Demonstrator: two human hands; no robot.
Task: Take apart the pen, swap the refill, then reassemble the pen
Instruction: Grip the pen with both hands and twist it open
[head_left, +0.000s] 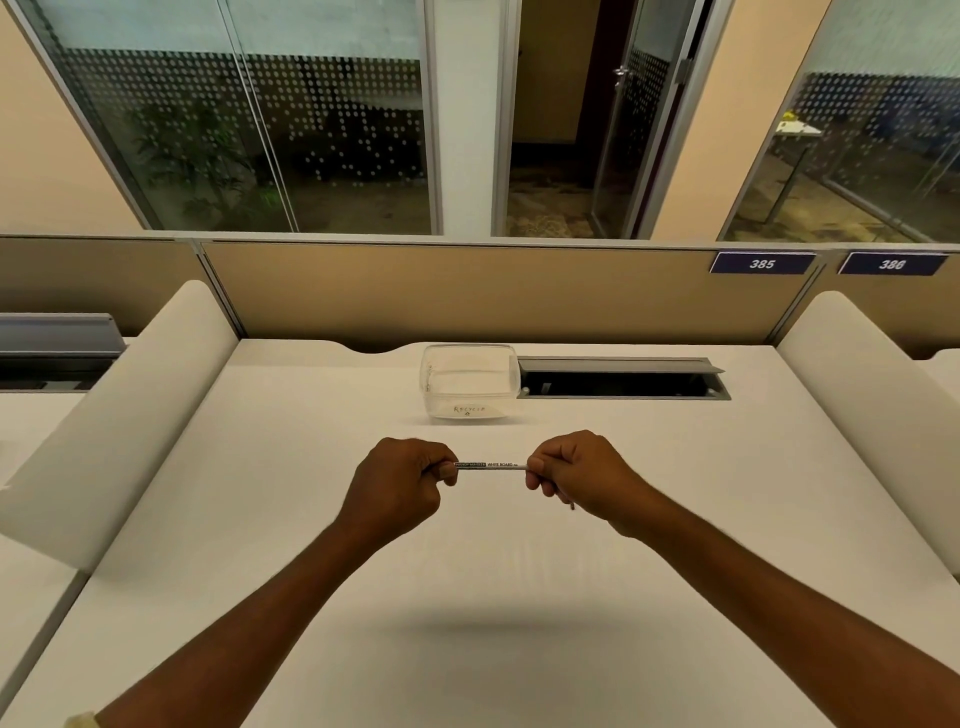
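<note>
Above the middle of the broad white desk (467, 597), the left hand (402, 486) and the right hand (576, 475) each pinch one end of a slim white pen with dark printed lettering (491, 465), holding it level and clear of the surface. Bare desktop lies open on every side of the pen, out to the padded white dividers (130, 415) at the desk's left and right edges. Beyond the pen, toward the back edge, a clear plastic tub with a handwritten label (467, 382) stands just beside an open grey cable hatch (621, 378), well apart from the hands.
</note>
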